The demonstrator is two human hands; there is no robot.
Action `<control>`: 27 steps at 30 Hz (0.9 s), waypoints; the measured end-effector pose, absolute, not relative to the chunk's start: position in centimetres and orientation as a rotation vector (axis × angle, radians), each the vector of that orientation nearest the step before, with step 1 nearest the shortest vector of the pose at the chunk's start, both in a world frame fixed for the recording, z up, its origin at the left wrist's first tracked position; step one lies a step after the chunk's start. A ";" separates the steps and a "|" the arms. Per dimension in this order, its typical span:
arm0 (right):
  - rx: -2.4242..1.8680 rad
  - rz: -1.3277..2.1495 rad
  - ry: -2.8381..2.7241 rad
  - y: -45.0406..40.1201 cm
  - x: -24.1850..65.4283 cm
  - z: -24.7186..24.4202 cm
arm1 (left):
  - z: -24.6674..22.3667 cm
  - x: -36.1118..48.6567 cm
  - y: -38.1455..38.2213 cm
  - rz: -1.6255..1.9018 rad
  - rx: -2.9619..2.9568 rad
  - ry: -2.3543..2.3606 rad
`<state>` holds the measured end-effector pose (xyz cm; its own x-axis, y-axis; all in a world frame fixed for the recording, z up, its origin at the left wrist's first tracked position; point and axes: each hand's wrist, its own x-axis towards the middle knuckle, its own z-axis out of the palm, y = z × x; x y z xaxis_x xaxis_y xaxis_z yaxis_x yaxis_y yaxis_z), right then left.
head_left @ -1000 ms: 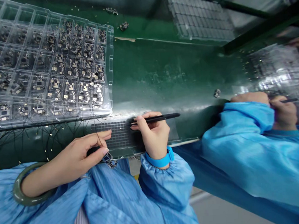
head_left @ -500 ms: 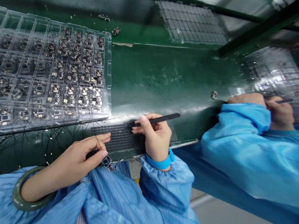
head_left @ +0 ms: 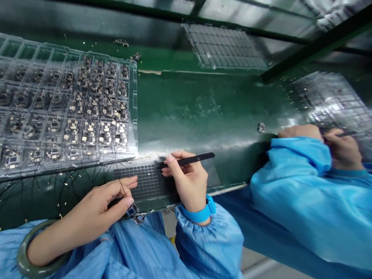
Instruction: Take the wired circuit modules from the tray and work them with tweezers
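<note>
While I leaned over the green table [head_left: 203, 112], the small circuit board [head_left: 132, 212] was at the front edge of it, just under the thumb of my left hand [head_left: 103, 206]. The board looked dark with a small bright patch, and a thin wire [head_left: 121, 182] rose from it. My left hand was half closed, but I cannot tell if the thumb and fingers truly gripped the board. My right hand [head_left: 188, 187] was closed around black tweezers [head_left: 188, 159] like a pen, and their tips were above the black mesh grid [head_left: 137, 183]. As I judged, the step in hand was fine work on this board, and the next move called for a steady left hand. Behind the board lay a clear plastic tray [head_left: 134, 109] with many similar boards in its cells. Beside me, a co-worker's hand [head_left: 298, 132] came out of a blue sleeve [head_left: 292, 204].
</note>
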<state>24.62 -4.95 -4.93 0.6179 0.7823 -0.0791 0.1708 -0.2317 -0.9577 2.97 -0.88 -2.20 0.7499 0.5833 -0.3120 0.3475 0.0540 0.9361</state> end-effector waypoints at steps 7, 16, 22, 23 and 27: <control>-1.525 0.891 -0.637 -5.0 25.7 -4.8 | -2.0 3.2 -0.9 0.219 1.532 0.765; -1.339 0.942 -0.540 -4.8 25.7 -3.6 | -2.2 3.0 -0.9 0.247 1.461 0.765; -1.469 0.713 -0.609 -4.7 24.7 -4.1 | -1.8 3.0 -0.6 0.211 1.446 0.792; -1.508 0.699 -0.636 -4.7 24.6 -4.3 | -1.8 3.0 -0.6 0.205 1.447 0.794; -1.576 0.707 -0.701 -4.9 24.5 -4.9 | -2.0 2.9 -0.7 0.204 1.442 0.786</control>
